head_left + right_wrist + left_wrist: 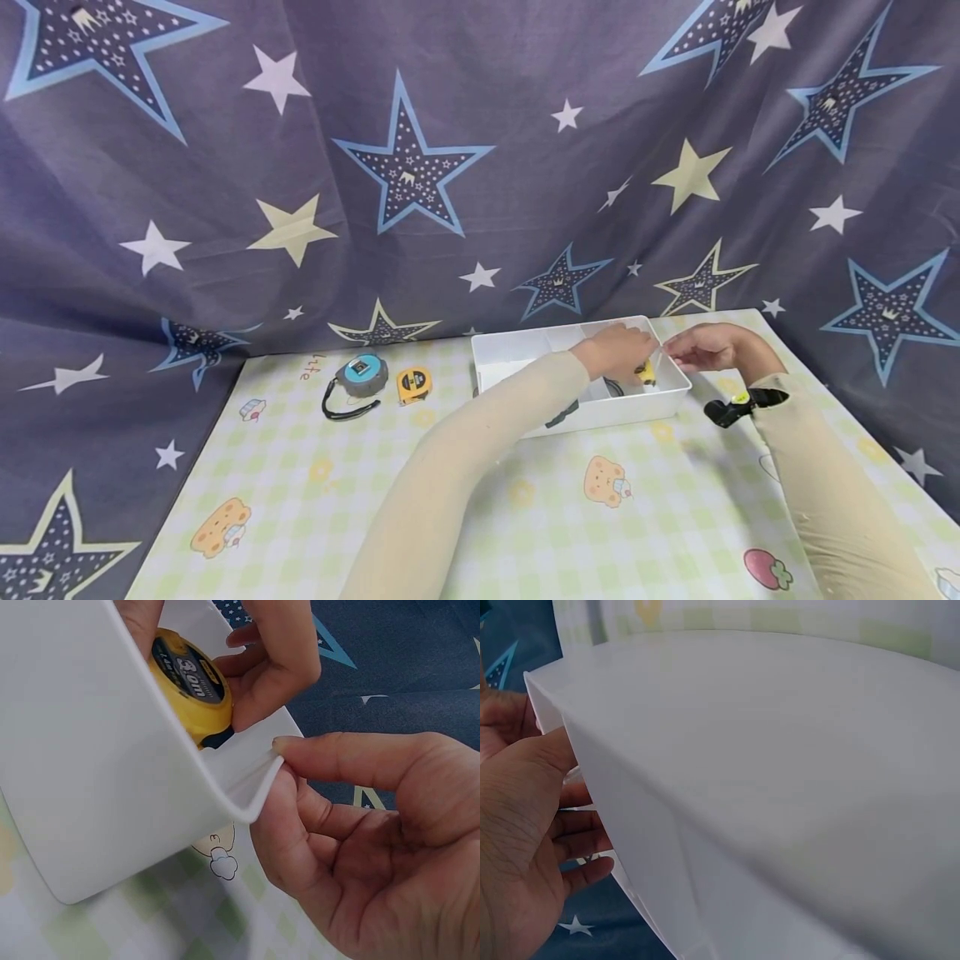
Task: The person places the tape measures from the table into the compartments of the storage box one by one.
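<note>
A white plastic box [585,412] with dividers stands at the back right of the checked mat. My left hand [615,350] reaches into its right end and grips a yellow tape measure [645,372]. In the right wrist view the tape measure [191,682] sits just inside the box's wall [90,765], held by the left hand [274,660]. My right hand [701,346] pinches the box's right corner rim between thumb and forefinger [330,754]. In the left wrist view the box wall [780,787] fills the frame, and my left hand's palm [517,825] lies beside it with the tape measure hidden.
Two more tape measures lie on the mat to the left of the box: a blue-grey one [362,375] with a black strap and a small yellow one [413,382]. A dark item [562,414] shows through the box's front wall. A star-patterned curtain [412,167] hangs behind.
</note>
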`<state>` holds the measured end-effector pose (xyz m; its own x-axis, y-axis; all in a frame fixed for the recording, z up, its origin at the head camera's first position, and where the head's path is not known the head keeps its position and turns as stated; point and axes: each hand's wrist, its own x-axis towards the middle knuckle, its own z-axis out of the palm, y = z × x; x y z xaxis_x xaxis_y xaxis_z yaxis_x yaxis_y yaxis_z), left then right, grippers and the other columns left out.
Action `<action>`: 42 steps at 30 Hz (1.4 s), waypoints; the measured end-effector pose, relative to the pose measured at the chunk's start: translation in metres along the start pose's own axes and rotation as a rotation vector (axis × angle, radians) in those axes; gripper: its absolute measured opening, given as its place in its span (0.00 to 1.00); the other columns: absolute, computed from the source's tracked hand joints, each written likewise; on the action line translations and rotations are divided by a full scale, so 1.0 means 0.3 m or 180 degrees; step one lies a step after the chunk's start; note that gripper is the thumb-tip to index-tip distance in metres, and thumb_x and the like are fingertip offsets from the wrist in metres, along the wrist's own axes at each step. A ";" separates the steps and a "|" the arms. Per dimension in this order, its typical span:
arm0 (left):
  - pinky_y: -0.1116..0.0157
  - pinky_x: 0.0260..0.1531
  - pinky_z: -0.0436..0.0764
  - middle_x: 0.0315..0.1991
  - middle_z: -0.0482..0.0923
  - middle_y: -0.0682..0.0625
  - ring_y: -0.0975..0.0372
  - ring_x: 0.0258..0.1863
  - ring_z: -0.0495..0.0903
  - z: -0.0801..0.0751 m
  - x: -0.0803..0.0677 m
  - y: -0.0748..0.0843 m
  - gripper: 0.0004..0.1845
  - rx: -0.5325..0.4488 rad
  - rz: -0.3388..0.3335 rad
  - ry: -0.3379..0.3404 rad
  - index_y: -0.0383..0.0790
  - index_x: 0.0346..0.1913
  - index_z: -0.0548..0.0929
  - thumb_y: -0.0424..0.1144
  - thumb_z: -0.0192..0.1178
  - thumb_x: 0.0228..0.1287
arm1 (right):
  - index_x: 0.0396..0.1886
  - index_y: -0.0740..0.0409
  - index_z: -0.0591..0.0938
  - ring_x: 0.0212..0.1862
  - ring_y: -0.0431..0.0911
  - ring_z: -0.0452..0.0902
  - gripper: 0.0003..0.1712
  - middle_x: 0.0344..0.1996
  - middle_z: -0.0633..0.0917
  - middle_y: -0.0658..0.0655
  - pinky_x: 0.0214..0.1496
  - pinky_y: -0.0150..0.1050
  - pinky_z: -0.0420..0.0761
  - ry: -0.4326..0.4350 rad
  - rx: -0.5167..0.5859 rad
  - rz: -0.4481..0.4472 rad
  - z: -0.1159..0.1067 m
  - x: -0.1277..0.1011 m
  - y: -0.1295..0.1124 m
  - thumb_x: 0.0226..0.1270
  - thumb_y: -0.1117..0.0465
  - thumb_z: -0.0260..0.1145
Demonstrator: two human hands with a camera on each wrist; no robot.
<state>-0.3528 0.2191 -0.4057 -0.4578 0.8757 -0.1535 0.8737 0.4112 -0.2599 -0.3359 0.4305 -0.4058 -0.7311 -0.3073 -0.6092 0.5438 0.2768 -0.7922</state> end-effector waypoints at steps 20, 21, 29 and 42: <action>0.65 0.66 0.71 0.65 0.76 0.55 0.64 0.63 0.75 0.015 0.012 0.013 0.34 -0.0062 -0.0013 -0.0138 0.48 0.73 0.67 0.57 0.60 0.70 | 0.37 0.53 0.82 0.34 0.33 0.82 0.17 0.31 0.84 0.45 0.44 0.24 0.84 0.0024 0.0060 0.0006 -0.006 0.010 0.001 0.80 0.69 0.48; 0.65 0.66 0.71 0.65 0.75 0.55 0.64 0.64 0.75 0.013 0.011 0.013 0.34 -0.0061 -0.0022 -0.0151 0.48 0.73 0.67 0.57 0.60 0.70 | 0.37 0.53 0.82 0.34 0.32 0.82 0.17 0.31 0.84 0.45 0.44 0.24 0.84 -0.0002 0.0055 0.0002 -0.008 0.010 0.002 0.80 0.69 0.48; 0.66 0.66 0.72 0.63 0.77 0.55 0.64 0.61 0.76 0.002 0.002 -0.002 0.34 -0.0117 -0.0051 -0.0156 0.49 0.72 0.69 0.57 0.63 0.69 | 0.37 0.52 0.83 0.34 0.32 0.82 0.17 0.31 0.84 0.44 0.44 0.24 0.83 0.0034 -0.0004 0.0016 -0.004 0.008 0.002 0.79 0.68 0.49; 0.66 0.62 0.74 0.57 0.80 0.56 0.63 0.56 0.79 0.003 -0.006 -0.012 0.27 0.0001 -0.0153 -0.0139 0.49 0.66 0.74 0.54 0.63 0.68 | 0.37 0.52 0.82 0.34 0.33 0.81 0.15 0.31 0.84 0.45 0.43 0.24 0.83 0.0114 0.0015 0.0065 0.003 0.007 -0.002 0.79 0.68 0.50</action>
<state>-0.3552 0.2158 -0.4053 -0.5060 0.8430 -0.1824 0.8505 0.4525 -0.2683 -0.3373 0.4290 -0.4065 -0.7341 -0.2688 -0.6236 0.5606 0.2782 -0.7799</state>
